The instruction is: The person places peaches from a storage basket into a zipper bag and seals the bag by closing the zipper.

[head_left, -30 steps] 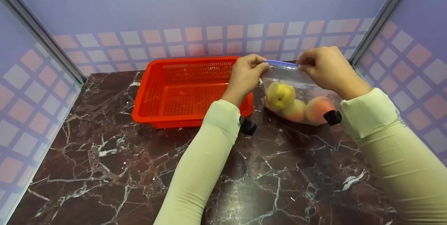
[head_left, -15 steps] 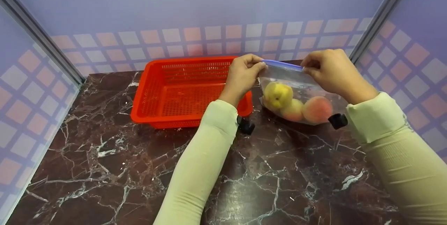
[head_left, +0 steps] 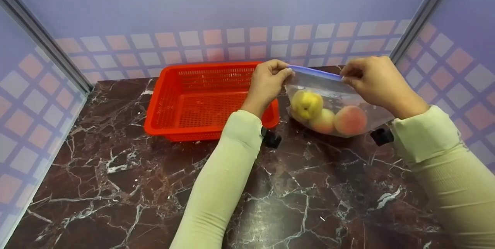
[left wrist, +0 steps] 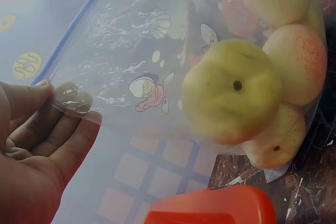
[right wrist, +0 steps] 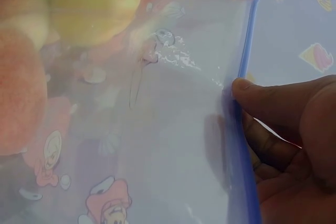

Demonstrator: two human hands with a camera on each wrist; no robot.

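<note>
A clear zip bag (head_left: 321, 90) with a blue seal strip (head_left: 315, 72) and printed cartoon figures holds several fruits. Inside, a yellow fruit (head_left: 307, 104) lies at the left and a pink peach (head_left: 350, 120) at the right, with a yellow-pink peach (head_left: 323, 121) between them. My left hand (head_left: 267, 84) pinches the bag's top left corner between thumb and fingers. Farther right along the same strip, my right hand (head_left: 381, 82) pinches the seal, its thumb (right wrist: 262, 98) pressed on the blue edge. The bag's bottom hangs low by the tabletop; whether it touches cannot be told.
A red plastic basket (head_left: 154, 111) stands to the left of the bag, partly behind my left forearm. The tabletop is dark marbled stone (head_left: 116, 187). Purple panels with a checkered band (head_left: 212, 38) enclose the back and sides.
My right hand has slid rightward along the blue strip, away from my left hand, so more of the strip shows between them. The left hand and the fruits have barely shifted.
</note>
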